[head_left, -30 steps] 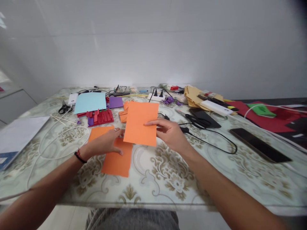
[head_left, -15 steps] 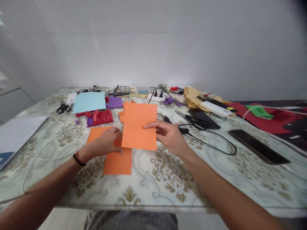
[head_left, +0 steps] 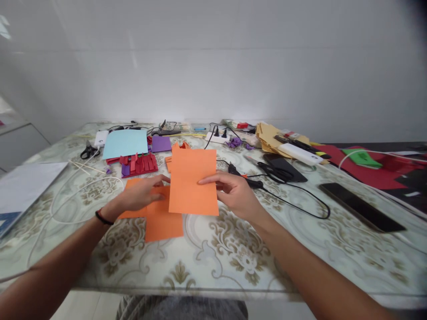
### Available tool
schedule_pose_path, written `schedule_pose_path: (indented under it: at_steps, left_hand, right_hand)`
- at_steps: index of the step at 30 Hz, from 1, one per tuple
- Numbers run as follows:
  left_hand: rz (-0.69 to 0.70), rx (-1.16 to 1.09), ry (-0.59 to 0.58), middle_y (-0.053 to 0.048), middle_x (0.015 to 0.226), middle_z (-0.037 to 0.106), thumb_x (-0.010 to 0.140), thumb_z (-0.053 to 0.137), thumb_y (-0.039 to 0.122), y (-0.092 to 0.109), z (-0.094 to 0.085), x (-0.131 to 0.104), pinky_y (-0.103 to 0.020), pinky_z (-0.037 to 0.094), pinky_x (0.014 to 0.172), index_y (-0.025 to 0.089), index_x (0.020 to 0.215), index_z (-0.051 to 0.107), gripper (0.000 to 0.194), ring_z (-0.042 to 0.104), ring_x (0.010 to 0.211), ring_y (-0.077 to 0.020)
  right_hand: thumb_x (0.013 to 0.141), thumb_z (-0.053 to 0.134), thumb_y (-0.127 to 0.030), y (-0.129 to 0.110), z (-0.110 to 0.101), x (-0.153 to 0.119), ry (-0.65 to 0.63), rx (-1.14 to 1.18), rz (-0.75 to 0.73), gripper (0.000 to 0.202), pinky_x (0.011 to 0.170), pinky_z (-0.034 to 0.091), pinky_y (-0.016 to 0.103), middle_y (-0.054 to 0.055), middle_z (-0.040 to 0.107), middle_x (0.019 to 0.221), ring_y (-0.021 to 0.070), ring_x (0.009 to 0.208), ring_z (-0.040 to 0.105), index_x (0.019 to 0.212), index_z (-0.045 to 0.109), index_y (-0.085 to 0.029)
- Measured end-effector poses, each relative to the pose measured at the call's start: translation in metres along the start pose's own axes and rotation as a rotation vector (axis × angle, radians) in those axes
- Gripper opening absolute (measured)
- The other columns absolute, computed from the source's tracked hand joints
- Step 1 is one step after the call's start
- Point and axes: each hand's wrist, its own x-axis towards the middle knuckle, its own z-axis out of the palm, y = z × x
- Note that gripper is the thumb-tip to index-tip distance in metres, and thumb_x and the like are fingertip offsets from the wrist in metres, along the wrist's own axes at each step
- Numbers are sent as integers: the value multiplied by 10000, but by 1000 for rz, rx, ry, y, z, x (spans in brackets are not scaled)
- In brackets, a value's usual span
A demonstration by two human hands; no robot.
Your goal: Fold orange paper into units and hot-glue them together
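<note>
An orange paper sheet [head_left: 191,182] is pinched at its right edge between the thumb and fingers of my right hand [head_left: 233,191]. It is raised over the table, nearly upright. My left hand [head_left: 143,193] is just left of that sheet, its thumb and fingers apart, with nothing between them. Beneath and beside my left hand lie more orange pieces, one nearer the front [head_left: 163,224] and one further left [head_left: 131,213], partly hidden by the hand. Behind the raised sheet, folded orange paper [head_left: 180,146] shows in part.
Red folded strips [head_left: 142,164], a light blue sheet [head_left: 125,143] and black scissors [head_left: 89,151] are at the back left. On the right are a glue gun [head_left: 245,178] with its cord, larger scissors [head_left: 275,172], a phone [head_left: 362,206] and a power strip [head_left: 217,138].
My left hand has moved slightly left and up, away from the front orange piece. The raised sheet, held by my right hand, is a little lower and more upright.
</note>
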Motion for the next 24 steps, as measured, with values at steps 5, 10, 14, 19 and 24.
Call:
schedule_pose_path:
  at_steps: [5,10,14,19,24]
  left_hand:
    - [-114,258,19,-130,1223,748,877,563,334,-26,-38,1,-479,491,1017,210,1194,710,371,659,1149,-358]
    - [-149,300,78,-141,1178,712,740,636,242,-49,-37,6,-567,438,1052,218,1091,730,365,594,1175,-399]
    - [-161,272,247,-175,1281,571,806,561,199,-43,-31,7,-544,437,1078,175,1271,659,476,550,1203,-362]
    - [-152,61,332,-104,1035,679,855,626,292,-22,-28,5,-474,525,990,185,1123,701,297,646,1001,-296]
    - [-167,-235,295,-77,953,781,796,767,505,-10,-12,5,-394,609,873,192,955,730,352,729,906,-259]
  right_hand:
    - [827,701,-177,0,1,1,3,2,15,257,841,588,331,44,770,1115,208,1036,720,1013,836,-293]
    - [812,723,-228,1,1,4,59,-1,59,205,856,610,356,48,776,1113,223,1052,725,978,832,-277]
    - [803,723,-235,1,0,4,83,-4,95,198,882,615,382,53,789,1111,233,1051,732,967,829,-263]
    - [807,717,-236,1,1,4,65,-26,74,210,842,603,348,52,775,1128,225,1063,721,980,832,-271]
    - [817,708,-209,-3,1,3,-48,-36,94,213,852,594,340,50,789,1117,218,1037,732,978,835,-265]
